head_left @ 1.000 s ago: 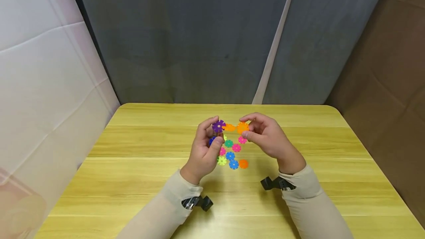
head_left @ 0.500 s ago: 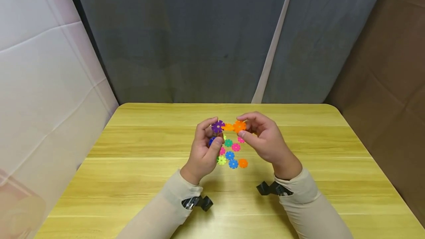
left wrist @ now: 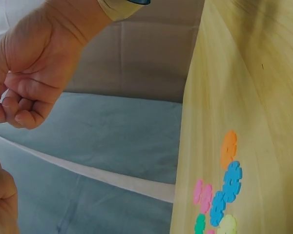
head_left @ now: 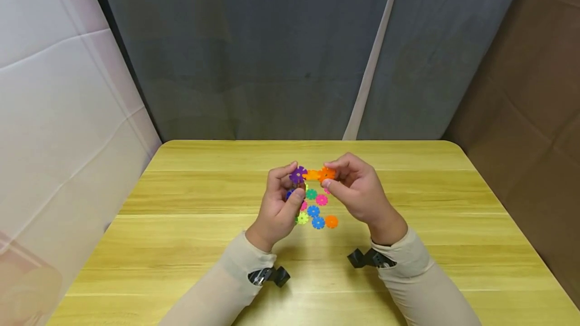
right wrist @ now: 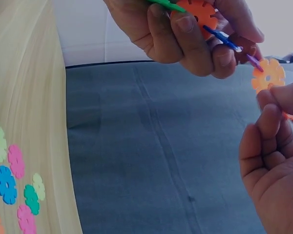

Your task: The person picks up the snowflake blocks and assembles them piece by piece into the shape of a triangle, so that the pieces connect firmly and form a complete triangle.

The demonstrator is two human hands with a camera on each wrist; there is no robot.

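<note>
Grey cloth hangs behind a yellow wooden table [head_left: 408, 225]. Mid-frame, above it, the left hand [head_left: 278, 200] grips a cluster of joined discs [head_left: 302, 175], purple one on top, while the right hand [head_left: 355, 190] pinches an orange disc [head_left: 327, 173] against the cluster's edge. Loose coloured discs [head_left: 317, 210] lie just below the hands

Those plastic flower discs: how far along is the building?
Already joined: a small cluster of purple, orange and blue discs, held in the left hand. In hand: the right hand pinches an orange disc against the cluster's end. Left: about eight loose discs lying on the table.
</note>
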